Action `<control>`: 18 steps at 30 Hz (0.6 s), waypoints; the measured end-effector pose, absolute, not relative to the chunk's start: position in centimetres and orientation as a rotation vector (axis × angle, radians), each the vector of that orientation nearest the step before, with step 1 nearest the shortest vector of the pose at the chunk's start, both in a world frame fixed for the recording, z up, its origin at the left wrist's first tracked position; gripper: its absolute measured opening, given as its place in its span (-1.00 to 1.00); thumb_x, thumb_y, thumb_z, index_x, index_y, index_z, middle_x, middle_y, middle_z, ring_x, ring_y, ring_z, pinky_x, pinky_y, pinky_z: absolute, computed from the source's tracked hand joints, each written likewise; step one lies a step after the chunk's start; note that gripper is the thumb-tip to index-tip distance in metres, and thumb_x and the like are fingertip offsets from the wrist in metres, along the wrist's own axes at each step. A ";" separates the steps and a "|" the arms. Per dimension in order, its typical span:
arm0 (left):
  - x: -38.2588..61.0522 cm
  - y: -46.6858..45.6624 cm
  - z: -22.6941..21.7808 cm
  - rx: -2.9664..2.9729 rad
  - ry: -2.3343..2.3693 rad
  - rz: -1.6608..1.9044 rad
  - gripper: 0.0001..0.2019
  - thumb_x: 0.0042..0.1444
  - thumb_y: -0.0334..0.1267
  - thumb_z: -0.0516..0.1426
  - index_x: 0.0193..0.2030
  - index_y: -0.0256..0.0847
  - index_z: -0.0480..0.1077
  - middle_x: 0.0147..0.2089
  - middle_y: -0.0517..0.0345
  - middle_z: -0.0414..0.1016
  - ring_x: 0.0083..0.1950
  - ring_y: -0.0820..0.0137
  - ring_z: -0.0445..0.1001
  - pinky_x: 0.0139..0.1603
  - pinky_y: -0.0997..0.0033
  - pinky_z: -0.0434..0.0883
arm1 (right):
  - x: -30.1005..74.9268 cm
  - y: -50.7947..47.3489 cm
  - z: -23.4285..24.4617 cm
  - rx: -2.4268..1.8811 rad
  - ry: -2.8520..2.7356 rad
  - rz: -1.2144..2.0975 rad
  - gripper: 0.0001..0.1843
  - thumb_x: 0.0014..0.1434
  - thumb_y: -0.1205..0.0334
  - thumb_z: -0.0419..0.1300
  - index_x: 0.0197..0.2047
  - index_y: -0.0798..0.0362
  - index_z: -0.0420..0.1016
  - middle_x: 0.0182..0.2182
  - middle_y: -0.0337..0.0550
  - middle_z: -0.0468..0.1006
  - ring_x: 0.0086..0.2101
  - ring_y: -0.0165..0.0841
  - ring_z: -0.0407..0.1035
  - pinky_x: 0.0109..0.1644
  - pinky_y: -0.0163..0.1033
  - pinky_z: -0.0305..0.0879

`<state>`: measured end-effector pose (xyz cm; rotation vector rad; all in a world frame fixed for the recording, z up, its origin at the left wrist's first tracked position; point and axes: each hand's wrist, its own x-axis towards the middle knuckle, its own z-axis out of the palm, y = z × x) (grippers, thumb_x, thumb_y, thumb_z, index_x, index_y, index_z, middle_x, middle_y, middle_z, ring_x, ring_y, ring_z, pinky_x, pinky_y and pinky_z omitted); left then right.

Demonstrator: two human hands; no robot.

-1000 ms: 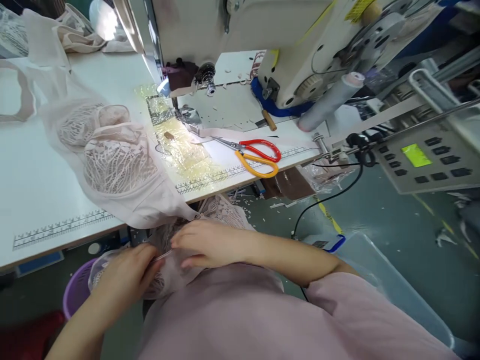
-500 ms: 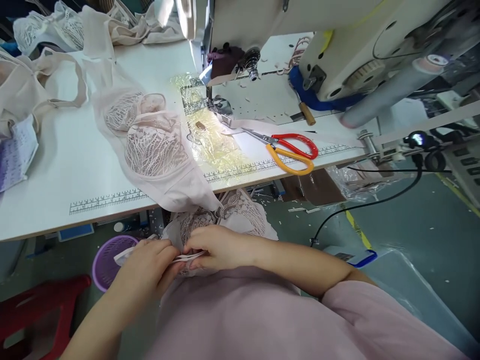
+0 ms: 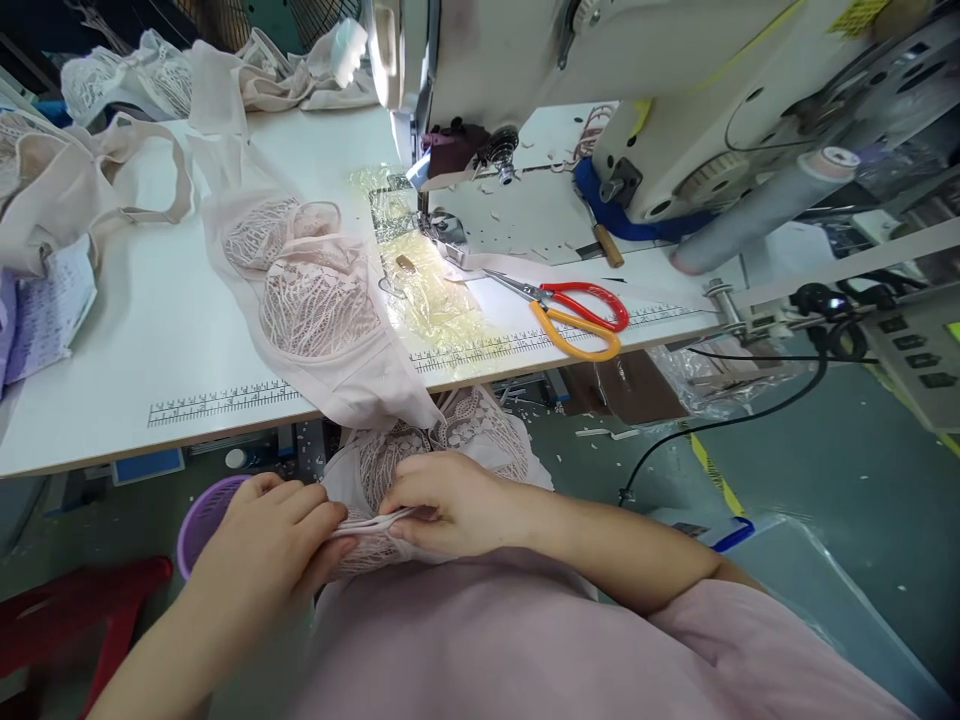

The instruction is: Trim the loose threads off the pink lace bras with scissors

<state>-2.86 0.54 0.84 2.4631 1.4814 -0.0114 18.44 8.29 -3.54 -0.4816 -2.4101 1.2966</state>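
Note:
A pale pink lace bra (image 3: pixel 487 435) hangs off the table's front edge into my lap. My left hand (image 3: pixel 281 535) pinches one end of a folded strip along its edge, fingers closed. A short way to the right, my right hand (image 3: pixel 442 505) grips the same edge between thumb and fingers. The strip stretches between both hands, below the tabletop. Another lace bra (image 3: pixel 322 310) lies cups up on the white table (image 3: pixel 150 330), its lower band reaching over the edge and meeting the piece in my lap.
A sewing machine (image 3: pixel 510 60) stands at the back, its needle area lit. Scissors (image 3: pixel 577 315) with red and orange handles lie near the edge ruler. More bras (image 3: pixel 60 190) and a paper slip (image 3: pixel 49 310) are at left. Below are a purple basket (image 3: pixel 206 520) and red stool (image 3: pixel 82 620).
My left hand has slid left and slightly down along the bra's edge, widening the gap between my hands. The right hand moved slightly right. The view has shifted a little.

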 end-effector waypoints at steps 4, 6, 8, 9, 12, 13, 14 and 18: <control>-4.9 -0.5 1.5 2.401 1.545 0.168 -0.84 0.19 -0.13 0.04 -0.19 -0.08 0.40 -0.30 0.22 0.52 -0.31 0.31 0.46 -0.14 0.20 0.20 | 19.2 8.3 -3.2 -0.481 -2.299 1.264 -0.86 -0.01 0.31 0.18 -0.34 0.12 0.52 -0.48 -0.20 0.39 -0.50 -0.44 0.26 -0.42 -0.36 0.22; -5.5 -1.2 2.1 2.255 1.573 0.283 -0.87 0.17 -0.18 0.09 -0.15 -0.05 0.38 -0.24 0.24 0.51 -0.23 0.34 0.46 -0.13 0.30 0.25 | 19.6 8.3 -2.8 -0.459 -2.269 1.249 -0.88 -0.01 0.32 0.15 -0.36 0.11 0.50 -0.49 -0.19 0.39 -0.48 -0.43 0.28 -0.43 -0.36 0.23; -5.6 -1.8 2.7 2.057 1.602 0.390 -0.89 0.18 -0.25 0.09 -0.15 -0.04 0.36 -0.24 0.26 0.48 -0.20 0.39 0.44 -0.18 0.43 0.30 | 20.0 8.3 -2.3 -0.443 -2.261 1.237 -0.88 0.02 0.33 0.13 -0.36 0.11 0.49 -0.49 -0.17 0.40 -0.47 -0.41 0.29 -0.43 -0.35 0.23; -5.5 -2.0 3.0 1.958 1.606 0.429 -0.90 0.19 -0.28 0.07 -0.16 -0.05 0.36 -0.26 0.26 0.46 -0.22 0.42 0.42 -0.23 0.47 0.31 | 20.1 8.3 -2.0 -0.440 -2.263 1.228 -0.88 0.03 0.34 0.12 -0.36 0.11 0.48 -0.49 -0.16 0.40 -0.47 -0.40 0.30 -0.43 -0.34 0.24; -4.9 -2.5 3.4 1.719 1.619 0.501 -0.91 0.20 -0.31 0.04 -0.23 -0.10 0.36 -0.33 0.25 0.40 -0.31 0.46 0.38 -0.31 0.52 0.30 | 20.4 8.3 -1.7 -0.441 -2.267 1.188 -0.90 0.06 0.36 0.12 -0.36 0.12 0.46 -0.49 -0.14 0.40 -0.47 -0.40 0.30 -0.43 -0.33 0.24; -4.8 -2.6 3.5 1.659 1.630 0.523 -0.91 0.19 -0.31 0.04 -0.25 -0.11 0.37 -0.34 0.25 0.38 -0.32 0.46 0.37 -0.32 0.52 0.30 | 20.4 8.2 -1.7 -0.448 -2.264 1.180 -0.90 0.06 0.37 0.12 -0.35 0.11 0.46 -0.49 -0.14 0.40 -0.47 -0.40 0.30 -0.44 -0.33 0.24; -4.7 -2.7 3.5 1.608 1.640 0.548 -0.92 0.18 -0.30 0.05 -0.27 -0.13 0.37 -0.34 0.24 0.37 -0.32 0.46 0.36 -0.32 0.52 0.29 | 20.5 8.2 -1.6 -0.458 -2.262 1.177 -0.90 0.06 0.38 0.11 -0.35 0.10 0.45 -0.48 -0.13 0.40 -0.47 -0.39 0.31 -0.44 -0.33 0.24; -4.7 -2.6 3.3 1.453 1.632 0.635 -0.94 0.13 -0.29 0.09 -0.29 -0.17 0.38 -0.34 0.21 0.35 -0.33 0.46 0.34 -0.34 0.50 0.29 | 20.7 8.0 -1.7 -0.434 -2.268 1.155 -0.88 0.07 0.39 0.10 -0.31 0.07 0.44 -0.47 -0.12 0.41 -0.45 -0.37 0.33 -0.44 -0.32 0.27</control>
